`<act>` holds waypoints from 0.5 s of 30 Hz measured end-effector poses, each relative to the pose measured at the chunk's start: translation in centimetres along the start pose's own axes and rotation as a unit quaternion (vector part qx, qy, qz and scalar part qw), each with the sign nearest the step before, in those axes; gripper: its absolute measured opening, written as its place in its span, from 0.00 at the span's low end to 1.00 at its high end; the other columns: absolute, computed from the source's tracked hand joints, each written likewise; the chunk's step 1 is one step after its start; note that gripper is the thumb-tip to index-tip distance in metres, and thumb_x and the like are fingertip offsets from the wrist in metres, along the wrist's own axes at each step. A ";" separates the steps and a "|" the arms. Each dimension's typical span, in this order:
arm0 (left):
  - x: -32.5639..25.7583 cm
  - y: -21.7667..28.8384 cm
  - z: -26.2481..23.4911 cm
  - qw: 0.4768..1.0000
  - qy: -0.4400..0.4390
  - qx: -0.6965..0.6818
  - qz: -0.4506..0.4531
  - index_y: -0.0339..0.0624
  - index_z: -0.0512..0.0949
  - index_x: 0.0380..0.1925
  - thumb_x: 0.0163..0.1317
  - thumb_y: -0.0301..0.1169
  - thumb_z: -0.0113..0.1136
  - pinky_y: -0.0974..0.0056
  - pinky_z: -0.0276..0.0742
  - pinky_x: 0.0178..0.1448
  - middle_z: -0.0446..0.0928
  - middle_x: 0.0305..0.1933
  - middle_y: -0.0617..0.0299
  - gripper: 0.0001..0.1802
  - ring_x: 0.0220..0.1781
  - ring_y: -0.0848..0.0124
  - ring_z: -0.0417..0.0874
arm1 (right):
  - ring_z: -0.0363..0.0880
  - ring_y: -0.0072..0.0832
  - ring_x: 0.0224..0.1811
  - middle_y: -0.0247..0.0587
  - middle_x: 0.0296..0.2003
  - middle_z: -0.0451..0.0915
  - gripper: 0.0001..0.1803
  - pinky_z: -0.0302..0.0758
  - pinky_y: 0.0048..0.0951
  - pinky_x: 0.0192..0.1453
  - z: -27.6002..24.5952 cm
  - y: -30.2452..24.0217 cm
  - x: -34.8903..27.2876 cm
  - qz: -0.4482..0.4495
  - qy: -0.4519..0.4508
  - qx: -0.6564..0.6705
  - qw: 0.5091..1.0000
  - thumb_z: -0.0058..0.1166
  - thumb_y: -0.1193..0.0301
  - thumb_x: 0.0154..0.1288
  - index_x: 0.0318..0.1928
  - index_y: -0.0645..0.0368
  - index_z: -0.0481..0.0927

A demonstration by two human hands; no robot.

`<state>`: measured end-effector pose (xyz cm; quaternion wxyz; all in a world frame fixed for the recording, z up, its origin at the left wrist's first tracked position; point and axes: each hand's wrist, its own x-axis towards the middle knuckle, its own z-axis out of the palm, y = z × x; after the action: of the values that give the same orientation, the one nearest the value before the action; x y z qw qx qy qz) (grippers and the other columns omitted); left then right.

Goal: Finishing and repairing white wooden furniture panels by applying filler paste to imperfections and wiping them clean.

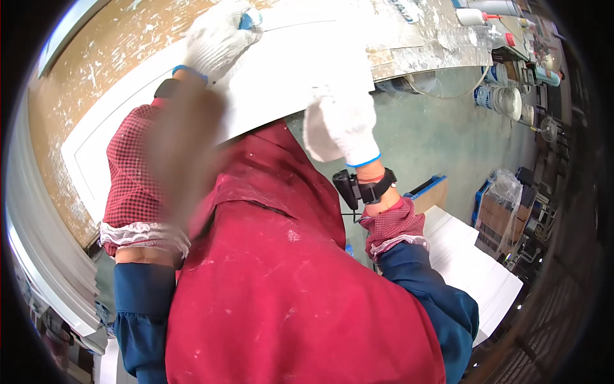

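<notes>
White, flat, wide panel (294, 61) with crisp straight edges and thin dark lines on its face lies on a workbench (121, 45) in front of the person, reaching from the left side toward the top. Its surface looks smooth and matte, so brightly lit around the middle that finer detail washes out. By contrast, the bench is tan-brown and rough-looking, flecked with ragged white splashes.

The person's left hand (217, 41), in a white ribbed knit glove, is over the panel near the top, a small blue-and-white piece (249, 20) at its fingertips. Its fingers look bent, but I cannot tell whether they are clamped on that piece. The right hand (342, 125), in a similar white glove with a blue-edged cuff, is beside the panel's near right edge. Glare hides its fingers, so I cannot tell if they are apart or together, or whether they touch the panel.

A dusty, deep-red cloth apron (294, 301) fills the lower middle. Red-and-black checked sleeve covers (131, 157) end in white lacy ruffles above dark blue sleeves (142, 291). A brown, blurred shape (185, 150), too smeared to identify, crosses the left forearm.
</notes>
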<state>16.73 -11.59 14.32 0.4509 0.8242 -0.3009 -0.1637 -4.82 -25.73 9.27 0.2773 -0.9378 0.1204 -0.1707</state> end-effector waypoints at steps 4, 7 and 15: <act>0.5 -0.6 0.4 0.999 0.007 0.013 0.041 0.43 0.77 0.24 0.46 0.27 0.62 0.63 0.71 0.34 0.75 0.24 0.58 0.04 0.29 0.65 0.76 | 0.79 0.37 0.45 0.40 0.43 0.82 0.13 0.75 0.34 0.48 -0.5 -0.4 0.0 0.003 0.064 -0.145 0.987 0.52 0.71 0.59 0.45 0.56 0.82; 0.2 0.8 -0.2 0.999 -0.017 0.046 0.010 0.43 0.77 0.24 0.47 0.26 0.61 0.63 0.72 0.34 0.76 0.24 0.58 0.03 0.29 0.66 0.77 | 0.78 0.42 0.41 0.48 0.38 0.79 0.12 0.74 0.40 0.47 1.7 -2.1 -0.7 -0.115 0.047 -0.249 0.960 0.52 0.68 0.56 0.40 0.59 0.80; 0.0 0.2 -0.3 0.999 -0.008 0.033 -0.001 0.43 0.77 0.26 0.47 0.26 0.61 0.63 0.73 0.36 0.76 0.26 0.58 0.05 0.31 0.66 0.78 | 0.80 0.41 0.40 0.41 0.40 0.81 0.13 0.75 0.38 0.46 -1.4 -1.7 1.0 0.086 0.015 -0.094 0.992 0.54 0.64 0.59 0.43 0.53 0.82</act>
<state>16.83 -11.41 14.65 0.4209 0.8375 -0.3088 -0.1613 -4.17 -25.33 11.56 0.2002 -0.9431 0.2203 -0.1484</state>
